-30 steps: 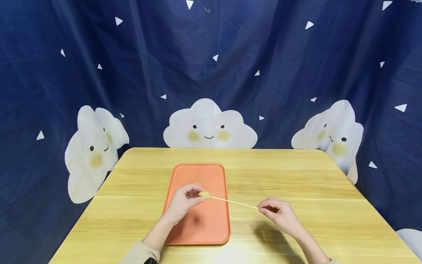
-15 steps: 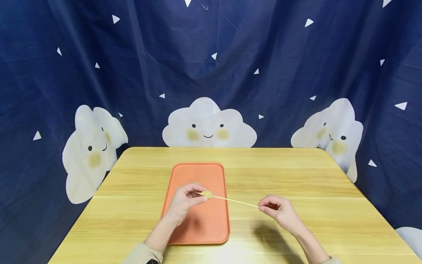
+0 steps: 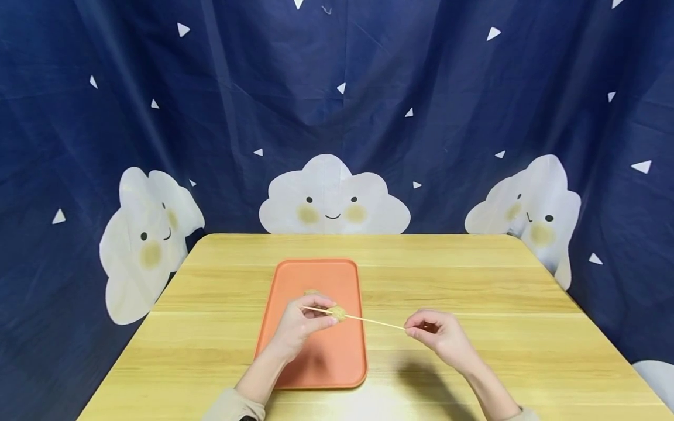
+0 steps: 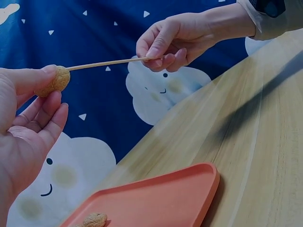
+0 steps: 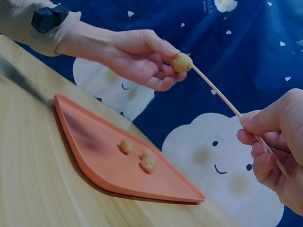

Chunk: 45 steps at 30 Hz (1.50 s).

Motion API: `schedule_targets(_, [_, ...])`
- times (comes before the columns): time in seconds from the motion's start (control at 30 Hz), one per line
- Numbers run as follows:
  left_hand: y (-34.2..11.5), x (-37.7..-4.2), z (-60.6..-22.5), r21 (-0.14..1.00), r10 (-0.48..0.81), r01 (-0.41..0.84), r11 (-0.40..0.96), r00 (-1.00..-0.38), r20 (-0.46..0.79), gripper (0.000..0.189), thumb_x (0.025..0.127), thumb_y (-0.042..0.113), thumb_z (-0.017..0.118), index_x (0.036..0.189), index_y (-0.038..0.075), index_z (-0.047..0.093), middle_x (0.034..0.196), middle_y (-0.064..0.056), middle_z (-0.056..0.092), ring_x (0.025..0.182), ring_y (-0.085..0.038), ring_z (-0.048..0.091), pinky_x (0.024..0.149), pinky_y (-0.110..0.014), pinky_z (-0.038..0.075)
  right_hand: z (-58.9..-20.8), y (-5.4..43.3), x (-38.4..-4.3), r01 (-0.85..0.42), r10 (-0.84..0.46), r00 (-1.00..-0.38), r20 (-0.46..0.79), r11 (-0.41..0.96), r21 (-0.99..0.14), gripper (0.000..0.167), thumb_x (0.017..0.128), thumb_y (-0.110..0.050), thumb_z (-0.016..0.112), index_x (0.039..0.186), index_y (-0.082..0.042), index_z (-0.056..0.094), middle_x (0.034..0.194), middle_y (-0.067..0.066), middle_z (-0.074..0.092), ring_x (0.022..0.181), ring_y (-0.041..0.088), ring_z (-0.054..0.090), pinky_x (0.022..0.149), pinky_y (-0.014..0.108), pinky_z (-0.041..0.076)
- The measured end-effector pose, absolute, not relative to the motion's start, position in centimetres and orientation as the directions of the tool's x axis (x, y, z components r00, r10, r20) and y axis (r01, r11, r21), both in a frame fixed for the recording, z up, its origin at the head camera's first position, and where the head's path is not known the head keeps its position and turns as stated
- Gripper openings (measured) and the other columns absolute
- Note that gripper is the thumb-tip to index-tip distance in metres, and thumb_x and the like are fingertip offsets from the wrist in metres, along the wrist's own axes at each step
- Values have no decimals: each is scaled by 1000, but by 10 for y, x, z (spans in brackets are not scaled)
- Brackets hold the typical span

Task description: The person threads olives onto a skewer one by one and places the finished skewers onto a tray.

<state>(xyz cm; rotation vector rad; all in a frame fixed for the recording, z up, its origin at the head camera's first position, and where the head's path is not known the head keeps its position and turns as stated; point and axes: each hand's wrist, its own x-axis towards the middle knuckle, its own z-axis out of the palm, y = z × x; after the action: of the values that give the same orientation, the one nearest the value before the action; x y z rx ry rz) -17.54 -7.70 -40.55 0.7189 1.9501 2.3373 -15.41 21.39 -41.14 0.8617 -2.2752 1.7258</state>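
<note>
My left hand point(image 3: 296, 328) pinches a tan, rough-skinned food ball point(image 3: 337, 313) between thumb and fingers, above the tray. A thin wooden skewer point(image 3: 376, 322) runs through the ball, and its pointed end sticks out on the left between the fingers. My right hand point(image 3: 441, 340) pinches the skewer toward its other end, right of the tray; in the right wrist view its tail lies along the palm. Below, the orange tray point(image 3: 337, 362) holds more tan balls point(image 5: 148, 161), partly hidden behind my left hand in the head view.
The tray lies lengthwise on a light wooden table point(image 3: 474, 280), left of its middle. Behind the table hangs a dark blue curtain point(image 3: 447, 76) with white clouds and triangles. A dark watch point(image 5: 49, 19) sits on my left wrist.
The skewer has slid farther through the ball, with more of its point showing on the left. My hands have come closer together, the left shifting right and the right shifting slightly left.
</note>
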Motion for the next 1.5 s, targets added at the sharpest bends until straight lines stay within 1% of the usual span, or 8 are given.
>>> schedule_targets(0.27, [-72, -174, -406, 934, 293, 266, -240, -897, 330, 31, 71, -13, 68, 96, -23, 55, 88, 0, 62, 76, -13, 63, 70, -24, 54, -407, 209, -151, -507, -346, -835, 428, 180, -843, 12, 82, 3, 65, 85, -9, 67, 75, 5, 60, 55, 5, 41, 40, 25, 35])
schedule_targets(0.4, [-68, -174, -409, 929, 283, 255, -268, -901, 329, 23, 70, -13, 68, 91, -10, 64, 86, 1, 64, 75, -12, 63, 69, -24, 54, -405, 207, -151, -514, -342, -831, 438, 174, -840, 13, 81, 4, 65, 84, -8, 67, 75, 5, 60, 54, 5, 40, 39, 25, 34])
schedule_targets(0.5, [-65, -174, -411, 923, 279, 252, -291, -900, 334, 26, 69, -13, 69, 89, 3, 69, 86, 2, 65, 75, -11, 63, 69, -24, 54, -405, 205, -151, -520, -343, -828, 444, 171, -837, 14, 81, 5, 65, 83, -9, 67, 74, 6, 60, 54, 4, 41, 39, 24, 35])
schedule_targets(0.6, [-63, -173, -411, 920, 285, 248, -303, -898, 336, 28, 69, -12, 69, 89, 7, 70, 86, 2, 65, 76, -11, 63, 69, -23, 54, -405, 201, -151, -526, -348, -822, 451, 161, -835, 12, 81, 5, 65, 83, -7, 66, 73, 7, 60, 53, 3, 40, 39, 23, 35])
schedule_targets(0.77, [-60, -172, -412, 925, 308, 235, -299, -893, 327, 24, 69, -11, 69, 92, -7, 65, 87, 2, 65, 76, -10, 63, 70, -23, 54, -405, 195, -151, -530, -355, -815, 457, 141, -836, 9, 81, 6, 65, 83, -2, 65, 73, 9, 59, 52, 4, 39, 38, 23, 34])
schedule_targets(1.0, [-54, -170, -412, 936, 316, 200, -290, -903, 290, 34, 70, -12, 69, 98, -24, 52, 88, 2, 65, 75, -10, 63, 70, -24, 54, -402, 188, -150, -510, -345, -828, 441, 140, -848, 6, 81, 5, 66, 82, -1, 65, 73, 9, 60, 53, 2, 39, 39, 21, 34])
schedule_targets(1.13, [-51, -170, -412, 937, 325, 185, -296, -903, 281, 39, 71, -9, 71, 99, -27, 49, 88, 1, 65, 76, -11, 64, 71, -25, 54, -401, 185, -149, -505, -337, -834, 438, 142, -851, 9, 81, 4, 66, 82, -5, 66, 73, 9, 60, 53, 2, 38, 39, 21, 33])
schedule_targets(1.5, [-45, -168, -416, 923, 344, 199, -328, -885, 313, 41, 70, -7, 73, 98, -26, 51, 89, 0, 65, 77, -13, 64, 70, -26, 55, -400, 175, -149, -514, -351, -823, 447, 123, -849, 8, 80, 5, 66, 83, -2, 66, 73, 12, 59, 55, 0, 40, 40, 20, 35])
